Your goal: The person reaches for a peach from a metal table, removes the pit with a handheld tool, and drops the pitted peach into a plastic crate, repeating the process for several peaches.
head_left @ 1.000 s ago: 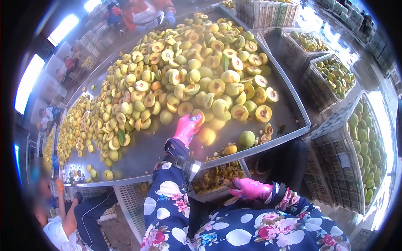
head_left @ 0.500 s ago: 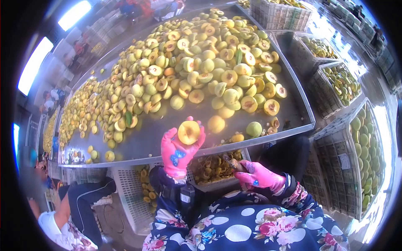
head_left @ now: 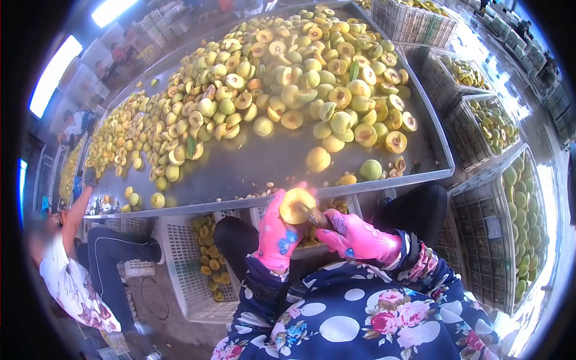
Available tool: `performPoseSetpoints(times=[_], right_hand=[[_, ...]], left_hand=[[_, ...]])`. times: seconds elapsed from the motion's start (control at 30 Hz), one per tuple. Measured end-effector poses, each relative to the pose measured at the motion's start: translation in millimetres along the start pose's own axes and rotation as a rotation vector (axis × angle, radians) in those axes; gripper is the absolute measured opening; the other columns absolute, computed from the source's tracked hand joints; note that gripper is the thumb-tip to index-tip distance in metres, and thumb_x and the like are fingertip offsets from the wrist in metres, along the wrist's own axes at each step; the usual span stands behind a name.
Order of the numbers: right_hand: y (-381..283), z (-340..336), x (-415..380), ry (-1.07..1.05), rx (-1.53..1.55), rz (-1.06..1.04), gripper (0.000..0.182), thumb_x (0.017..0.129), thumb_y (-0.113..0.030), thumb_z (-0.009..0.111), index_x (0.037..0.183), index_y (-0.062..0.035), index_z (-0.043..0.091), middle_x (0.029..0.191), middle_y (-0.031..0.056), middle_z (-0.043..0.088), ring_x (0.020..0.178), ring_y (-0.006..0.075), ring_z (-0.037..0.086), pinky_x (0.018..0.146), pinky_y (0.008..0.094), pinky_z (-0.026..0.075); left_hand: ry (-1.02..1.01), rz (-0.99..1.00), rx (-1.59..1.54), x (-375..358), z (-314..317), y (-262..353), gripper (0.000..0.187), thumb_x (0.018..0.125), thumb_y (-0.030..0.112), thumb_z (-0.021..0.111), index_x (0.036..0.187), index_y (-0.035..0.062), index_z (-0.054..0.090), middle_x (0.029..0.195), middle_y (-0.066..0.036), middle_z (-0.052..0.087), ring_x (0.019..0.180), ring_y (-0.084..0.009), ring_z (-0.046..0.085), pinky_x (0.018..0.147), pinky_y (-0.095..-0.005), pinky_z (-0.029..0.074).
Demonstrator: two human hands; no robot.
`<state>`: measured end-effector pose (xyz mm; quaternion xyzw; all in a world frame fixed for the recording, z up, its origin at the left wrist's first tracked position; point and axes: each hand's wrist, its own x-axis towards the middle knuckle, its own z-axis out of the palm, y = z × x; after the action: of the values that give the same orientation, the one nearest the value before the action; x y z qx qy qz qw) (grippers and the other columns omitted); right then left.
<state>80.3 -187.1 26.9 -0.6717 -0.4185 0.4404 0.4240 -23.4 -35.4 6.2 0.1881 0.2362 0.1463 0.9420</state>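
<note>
A halved yellow fruit sits in my left hand, with its cut face turned up toward the camera and my pink-gloved fingers around it. My right hand, also in a pink glove, is closed around the handle of a small tool. The tool's tip is at the cut face, near the middle of the fruit; its exact shape there is hard to make out. Both hands are just in front of the metal table's near edge. Many halved fruits are heaped on the table beyond them.
Crates of fruit stand at the right, the nearest being a tall one. A white crate with fruit halves is below the table at the left. Another person sits at far left, one arm reaching to the table. Small scraps lie along the near rim.
My left hand has moved right with the fruit. My right hand has come up and left, bringing the tool to the fruit. The person at left now reaches an arm to the table.
</note>
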Motion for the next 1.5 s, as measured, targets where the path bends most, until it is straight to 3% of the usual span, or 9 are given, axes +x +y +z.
performPoseSetpoints(times=[0.33,0.67,0.87,0.97,1.17,1.3,1.37,1.43,1.5], right_hand=[[0,7,1,0.054,-0.105,0.006,0.027,0.091,-0.02,0.054,0.096,0.0042,0.045,0.069,0.0205,0.058,0.063,0.0354,0.061,0.053,0.0395,0.044],[20,2,8,-0.075,-0.312,-0.011,0.027,0.091,-0.021,0.051,0.099,0.0032,0.043,0.077,0.0259,0.059,0.075,0.0445,0.059,0.061,0.0444,0.046],[39,8,15,-0.148,-0.056,0.092,0.028,0.093,-0.027,0.05,0.098,0.0001,0.046,0.066,0.0112,0.057,0.057,0.024,0.059,0.051,0.0357,0.047],[25,4,10,-0.266,0.463,0.3,0.03,0.093,-0.032,0.05,0.096,-0.0028,0.05,0.059,0.0001,0.049,0.047,0.0094,0.049,0.042,0.0256,0.042],[44,14,11,-0.493,1.047,0.229,0.033,0.094,-0.035,0.046,0.099,-0.0032,0.055,0.056,-0.0042,0.042,0.042,0.0063,0.042,0.037,0.0195,0.036],[49,10,8,-0.546,1.053,0.125,0.028,0.095,-0.029,0.046,0.093,-0.0029,0.055,0.054,-0.0014,0.045,0.038,0.0073,0.041,0.035,0.0209,0.033],[72,14,14,-0.442,0.589,0.261,0.029,0.094,-0.029,0.048,0.093,-0.0005,0.053,0.057,0.0016,0.048,0.043,0.0113,0.046,0.039,0.0244,0.037],[96,19,19,-0.315,0.131,0.38,0.031,0.093,-0.029,0.051,0.092,0.0018,0.051,0.061,0.0047,0.052,0.048,0.0154,0.052,0.043,0.0279,0.04],[93,14,13,-0.337,-0.025,0.32,0.033,0.093,-0.032,0.05,0.096,0.0012,0.049,0.064,0.0068,0.052,0.051,0.0169,0.052,0.045,0.0307,0.04]], left_hand=[[0.105,0.094,0.063,-2,7,-11,0.038,0.094,0.023,0.049,0.12,-0.0043,0.05,0.112,-0.016,0.056,0.105,-0.026,0.056,0.086,-0.0363,0.049],[0.092,0.068,0.481,9,-7,-13,0.032,0.095,0.025,0.049,0.11,-0.0018,0.057,0.097,-0.015,0.063,0.083,-0.0202,0.062,0.07,-0.0299,0.052],[0.159,0.164,0.487,15,-14,-30,0.031,0.095,0.025,0.05,0.107,-0.0011,0.06,0.092,-0.012,0.064,0.074,-0.0165,0.061,0.064,-0.027,0.051],[0.182,0.215,0.393,17,-16,-37,0.032,0.095,0.028,0.049,0.108,-0.0001,0.059,0.094,-0.012,0.064,0.073,-0.0173,0.061,0.064,-0.0274,0.051],[0.133,0.201,0.182,10,-13,-40,0.037,0.095,0.03,0.046,0.117,0.0016,0.053,0.103,-0.014,0.061,0.076,-0.0212,0.061,0.064,-0.0313,0.052],[0.204,0.262,0.043,6,-25,-7,0.037,0.096,0.03,0.046,0.118,0.0013,0.051,0.106,-0.015,0.06,0.081,-0.0251,0.062,0.068,-0.0355,0.053],[0.275,0.63,0.519,-9,-48,30,0.038,0.095,0.03,0.049,0.112,-0.0032,0.053,0.107,-0.015,0.06,0.094,-0.0233,0.061,0.078,-0.0351,0.054],[0.619,0.718,1.038,-25,-80,83,0.034,0.091,0.03,0.056,0.105,-0.0009,0.061,0.095,-0.012,0.065,0.081,-0.0208,0.064,0.076,-0.0323,0.053],[0.896,0.651,2.121,-38,-106,119,0.039,0.084,0.027,0.065,0.111,-0.0003,0.059,0.106,-0.016,0.062,0.093,-0.0247,0.062,0.081,-0.0359,0.048]])
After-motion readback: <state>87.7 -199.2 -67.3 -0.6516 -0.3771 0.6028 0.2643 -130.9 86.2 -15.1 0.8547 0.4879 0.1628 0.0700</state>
